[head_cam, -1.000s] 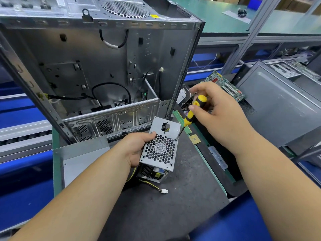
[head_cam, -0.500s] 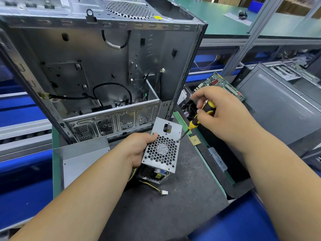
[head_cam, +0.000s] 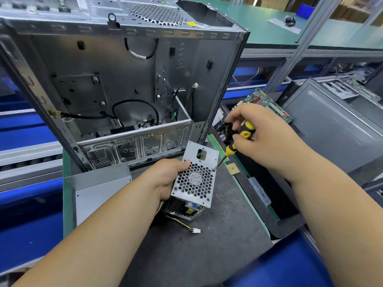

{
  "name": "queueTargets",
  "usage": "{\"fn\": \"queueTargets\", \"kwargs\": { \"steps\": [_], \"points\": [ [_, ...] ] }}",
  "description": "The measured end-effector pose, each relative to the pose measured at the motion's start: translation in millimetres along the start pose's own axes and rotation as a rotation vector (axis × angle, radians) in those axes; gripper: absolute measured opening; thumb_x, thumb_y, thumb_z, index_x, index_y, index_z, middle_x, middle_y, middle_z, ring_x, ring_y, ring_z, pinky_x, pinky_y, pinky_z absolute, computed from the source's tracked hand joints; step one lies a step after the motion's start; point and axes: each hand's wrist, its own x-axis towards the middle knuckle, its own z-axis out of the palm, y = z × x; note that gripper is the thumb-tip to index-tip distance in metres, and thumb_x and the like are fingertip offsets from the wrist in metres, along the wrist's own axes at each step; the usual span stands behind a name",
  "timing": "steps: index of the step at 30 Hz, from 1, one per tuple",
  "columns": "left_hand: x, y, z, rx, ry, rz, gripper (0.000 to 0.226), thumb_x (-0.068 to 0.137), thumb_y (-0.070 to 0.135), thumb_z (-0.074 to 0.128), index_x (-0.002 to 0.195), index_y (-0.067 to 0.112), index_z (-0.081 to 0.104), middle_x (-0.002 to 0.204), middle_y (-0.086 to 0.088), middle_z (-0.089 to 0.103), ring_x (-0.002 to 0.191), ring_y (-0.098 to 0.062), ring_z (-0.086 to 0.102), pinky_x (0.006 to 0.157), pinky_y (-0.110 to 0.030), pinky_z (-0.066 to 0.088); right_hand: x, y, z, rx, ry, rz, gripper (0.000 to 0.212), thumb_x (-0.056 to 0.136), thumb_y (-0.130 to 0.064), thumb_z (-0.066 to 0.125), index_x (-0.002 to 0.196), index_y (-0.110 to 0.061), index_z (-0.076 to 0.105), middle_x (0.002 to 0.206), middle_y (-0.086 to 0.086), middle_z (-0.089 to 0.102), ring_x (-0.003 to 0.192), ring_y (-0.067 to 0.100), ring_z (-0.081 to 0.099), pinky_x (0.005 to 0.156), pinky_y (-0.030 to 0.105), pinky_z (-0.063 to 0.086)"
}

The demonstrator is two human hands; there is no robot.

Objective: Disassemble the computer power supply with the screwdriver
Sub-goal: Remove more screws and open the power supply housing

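While the left hand [head_cam: 165, 179] grips the power supply [head_cam: 194, 183] from its nine o'clock side, thumb hooked over the upper edge of the perforated metal cover, the right hand [head_cam: 261, 137] holds the screwdriver [head_cam: 234, 146] with its fingers [head_cam: 233, 127] curled round the black and yellow handle. That handle sits at about one o'clock from the power supply, and the shaft slants down toward seven o'clock until its tip meets a screw [head_cam: 213, 170] at the upper right corner of the honeycomb fan grille. The power supply itself stands tilted on the dark counter [head_cam: 207, 255] near the middle of the view, its open lower end showing yellow parts inside, and a thin yellow and black lead runs out toward five o'clock to a small white connector [head_cam: 195, 230] lying on the mat. At twelve o'clock from the power supply stands an opened computer case [head_cam: 124, 69], grey steel, with black cables looped inside. A flat grey metal panel [head_cam: 101, 187] lies at nine o'clock, just beside the left forearm. Past the right hand, at about two o'clock, a green circuit board [head_cam: 267, 104] leans among other parts, and further to three o'clock sits another grey case [head_cam: 335, 129]. A small square chip [head_cam: 233, 169] rests on the counter just beside the screwdriver tip.
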Motion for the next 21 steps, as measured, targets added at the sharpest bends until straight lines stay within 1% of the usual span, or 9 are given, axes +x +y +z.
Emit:
{"fn": "queueTargets", "kwargs": {
  "steps": [2,5,7,9,12,14,16,18,21],
  "points": [
    [0.4,0.4,0.0,-0.003,-0.002,-0.009,0.017,0.102,0.012,0.048,0.099,0.001,0.060,0.071,-0.011,0.073,0.070,-0.027,0.068,0.067,-0.046,0.053,-0.9,0.3,-0.7,0.005,-0.029,0.022,0.028,0.079,-0.006,0.061,0.101,-0.023,0.064,0.094,-0.009,0.057,0.088,-0.001,0.050,0.065,0.006,0.035],
    [0.3,1.2,1.2,0.010,-0.001,-0.018,0.019,0.102,0.012,0.048,0.095,0.000,0.061,0.067,-0.011,0.072,0.063,-0.025,0.069,0.066,-0.046,0.053,-0.2,1.9,-1.5,-0.012,-0.026,0.032,0.006,0.086,-0.021,0.063,0.091,-0.023,0.065,0.087,-0.013,0.058,0.086,-0.001,0.052,0.069,0.013,0.040],
    [0.0,1.4,1.9,0.019,0.001,-0.017,0.019,0.102,0.012,0.047,0.094,0.000,0.060,0.065,-0.010,0.072,0.059,-0.024,0.069,0.067,-0.046,0.053,0.6,3.0,-2.0,-0.042,-0.016,0.026,0.008,0.091,-0.031,0.062,0.089,-0.023,0.065,0.084,-0.015,0.059,0.089,-0.002,0.052,0.071,0.010,0.038],
    [0.0,1.4,1.8,0.027,-0.001,-0.014,0.018,0.102,0.012,0.047,0.094,0.001,0.060,0.065,-0.010,0.072,0.057,-0.023,0.070,0.072,-0.048,0.053,2.0,4.5,-1.9,-0.032,-0.008,0.046,0.002,0.092,-0.025,0.064,0.094,-0.025,0.065,0.086,-0.014,0.060,0.089,-0.002,0.052,0.070,0.007,0.036],
    [0.5,1.0,0.7,0.029,-0.003,-0.009,0.018,0.103,0.012,0.046,0.093,0.003,0.059,0.065,-0.010,0.072,0.055,-0.023,0.070,0.077,-0.051,0.051,0.7,4.7,-2.2,0.019,-0.002,0.073,0.017,0.088,-0.018,0.069,0.099,-0.028,0.062,0.089,-0.012,0.061,0.082,0.001,0.055,0.066,0.006,0.037],
    [1.0,0.8,-0.1,0.029,-0.005,-0.011,0.018,0.103,0.012,0.046,0.093,0.003,0.059,0.066,-0.010,0.072,0.055,-0.023,0.070,0.077,-0.051,0.052,-0.9,3.2,-3.7,0.047,-0.006,0.071,0.023,0.085,-0.014,0.071,0.099,-0.029,0.061,0.090,-0.012,0.060,0.083,0.003,0.056,0.069,0.009,0.041],
    [1.5,0.7,-0.9,0.032,-0.004,-0.012,0.017,0.102,0.013,0.047,0.095,0.002,0.059,0.067,-0.010,0.072,0.057,-0.024,0.071,0.077,-0.052,0.052,-2.5,1.7,-5.1,0.078,-0.014,0.070,0.028,0.082,-0.010,0.070,0.100,-0.030,0.062,0.093,-0.010,0.059,0.085,0.007,0.056,0.073,0.017,0.045],
    [1.9,0.4,-1.5,0.036,-0.006,-0.014,0.017,0.102,0.013,0.047,0.096,0.002,0.059,0.068,-0.010,0.073,0.058,-0.025,0.071,0.079,-0.054,0.051,-3.2,-0.1,-5.6,0.080,-0.025,0.079,0.033,0.078,-0.006,0.068,0.100,-0.030,0.062,0.098,-0.007,0.060,0.086,0.011,0.056,0.077,0.023,0.045],
    [2.2,0.4,-2.1,0.038,-0.013,-0.021,0.017,0.102,0.014,0.047,0.098,0.003,0.059,0.068,-0.010,0.073,0.057,-0.025,0.071,0.082,-0.058,0.049,-2.9,0.5,-4.3,0.035,-0.039,0.080,0.031,0.078,-0.008,0.066,0.099,-0.030,0.062,0.101,-0.007,0.060,0.089,0.011,0.055,0.081,0.024,0.043]
  ]
}}
